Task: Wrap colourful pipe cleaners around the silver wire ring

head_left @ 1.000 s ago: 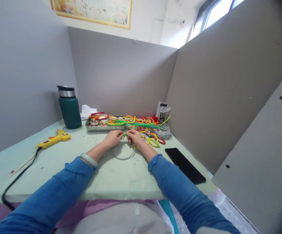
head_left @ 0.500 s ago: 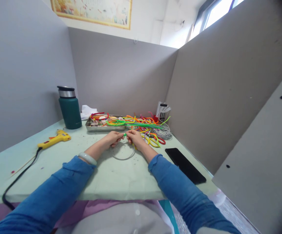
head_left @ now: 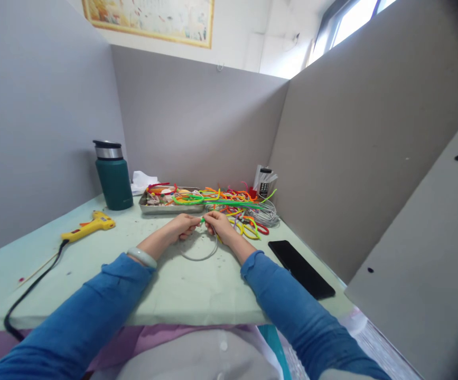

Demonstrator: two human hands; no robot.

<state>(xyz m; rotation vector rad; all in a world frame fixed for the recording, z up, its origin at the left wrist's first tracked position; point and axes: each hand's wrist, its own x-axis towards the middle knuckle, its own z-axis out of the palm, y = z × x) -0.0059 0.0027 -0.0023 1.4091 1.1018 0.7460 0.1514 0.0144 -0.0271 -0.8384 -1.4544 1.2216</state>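
My left hand [head_left: 184, 225] and my right hand [head_left: 220, 224] meet over the middle of the pale green table [head_left: 181, 285], fingers pinched. Between the fingertips sits a short green piece [head_left: 203, 219], apparently the end of a pipe cleaner, at the top of a thin grey wire ring [head_left: 197, 248] that hangs down onto the table. Both hands grip that ring where the green piece wraps it. A pale bangle [head_left: 143, 257] sits on my left wrist. Just behind the hands lies a heap of coloured pipe cleaners [head_left: 232, 206].
A metal tray [head_left: 165, 207] with small bits stands behind the hands. A green flask [head_left: 113, 177] is at the back left, a yellow glue gun [head_left: 90, 224] with a black cord at the left. A black phone [head_left: 300, 268] lies at the right. Grey partition walls enclose the table.
Both hands stay in place, with small finger movements at the green piece; the wire ring has shifted slightly.
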